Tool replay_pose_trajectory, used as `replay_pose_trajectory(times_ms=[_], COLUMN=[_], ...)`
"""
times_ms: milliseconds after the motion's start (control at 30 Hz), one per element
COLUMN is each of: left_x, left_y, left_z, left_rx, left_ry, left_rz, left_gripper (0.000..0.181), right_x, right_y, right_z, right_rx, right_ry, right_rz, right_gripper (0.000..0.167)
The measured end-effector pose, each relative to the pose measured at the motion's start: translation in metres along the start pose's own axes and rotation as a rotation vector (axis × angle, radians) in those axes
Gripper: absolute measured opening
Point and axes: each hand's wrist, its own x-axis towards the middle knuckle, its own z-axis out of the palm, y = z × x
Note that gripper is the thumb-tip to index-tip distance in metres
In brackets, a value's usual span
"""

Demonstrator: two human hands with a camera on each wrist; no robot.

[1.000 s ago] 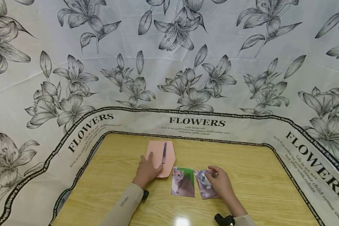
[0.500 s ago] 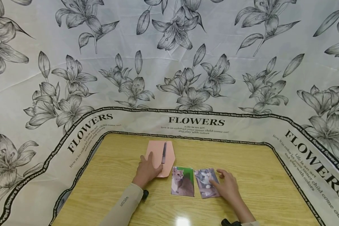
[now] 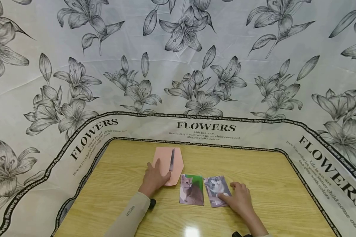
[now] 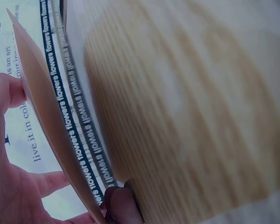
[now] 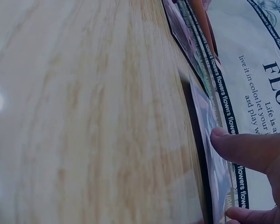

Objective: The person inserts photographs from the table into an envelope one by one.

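Observation:
The pink envelope (image 3: 165,164), with a slit showing a dark strip, lies at the table's back centre. My left hand (image 3: 154,179) rests spread over its left and near part, thumb by the slit; in the left wrist view the envelope (image 4: 56,121) stands edge-on and a shaded fingertip (image 4: 123,205) shows beside its edge. To the right lies a brown cat photo (image 3: 192,191) with a green background, untouched. A grey-and-white cat photo (image 3: 216,186) lies beside it; my right hand's thumb (image 5: 242,147) touches its face, while the right hand (image 3: 240,199) has its other fingers by the right edge.
A wood-grain table (image 3: 273,184) carries these things. Around its back and sides runs white cloth (image 3: 207,131) with flower drawings and "FLOWERS" lettering. A bright light reflection falls on the table's near part.
My right hand has moved right and toward me from over the grey cat photo, uncovering most of it. My left hand has stayed on the envelope.

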Motion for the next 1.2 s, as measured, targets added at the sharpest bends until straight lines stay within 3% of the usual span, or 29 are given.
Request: replay_pose_trajectory(times_ms=[400, 967, 1200], left_x=[0.0006, -0.0006, -0.0017], left_y=[0.0001, 0.0015, 0.003], left_z=[0.0002, -0.0009, -0.0014], left_rx=[0.005, 0.007, -0.001], left_ry=[0.003, 0.006, 0.002], left_rz=[0.001, -0.005, -0.001], left_gripper=[0.094, 0.094, 0.093], right_x=[-0.0026, -0.0034, -0.0012], right_y=[-0.0039, -0.0071, -0.0065], right_z=[0.0024, 0.006, 0.0024], right_rx=[-0.033, -0.009, 0.001], right_ry=[0.013, 0.039, -0.002], right_rz=[0.018, 0.033, 0.052], right_gripper=[0.076, 0.069, 0.065])
